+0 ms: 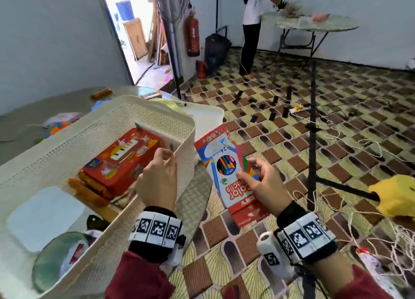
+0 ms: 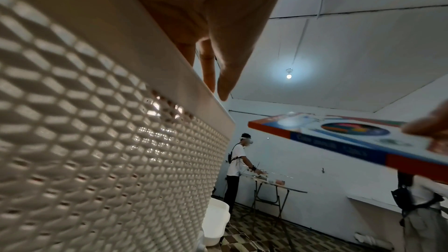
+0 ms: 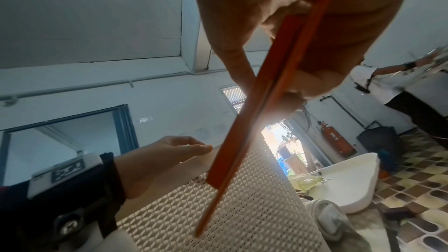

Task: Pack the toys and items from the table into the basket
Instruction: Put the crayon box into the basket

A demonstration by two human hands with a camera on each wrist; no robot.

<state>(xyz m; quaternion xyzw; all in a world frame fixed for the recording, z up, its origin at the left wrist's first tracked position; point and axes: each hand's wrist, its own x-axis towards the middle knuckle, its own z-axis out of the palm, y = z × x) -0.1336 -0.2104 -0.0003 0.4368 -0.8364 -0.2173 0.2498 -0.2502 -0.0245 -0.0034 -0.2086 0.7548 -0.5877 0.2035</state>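
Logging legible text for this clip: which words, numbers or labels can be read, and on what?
"24 COLORS", upside down, on the colour pencil box held by the right hand.
"Color Pencils", upside down, same box.
Red box in the basket: print too blurred.
Fire extinguisher label: too small.
Wristbands: only square markers.

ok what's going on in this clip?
A person is packing items into a white perforated basket. The right hand pinches a box of colour pencils, held in the air just outside the basket's right wall. The left hand is at the basket's rim beside it; whether it grips is unclear. A red toy box already lies inside. More items remain on the table behind the basket.
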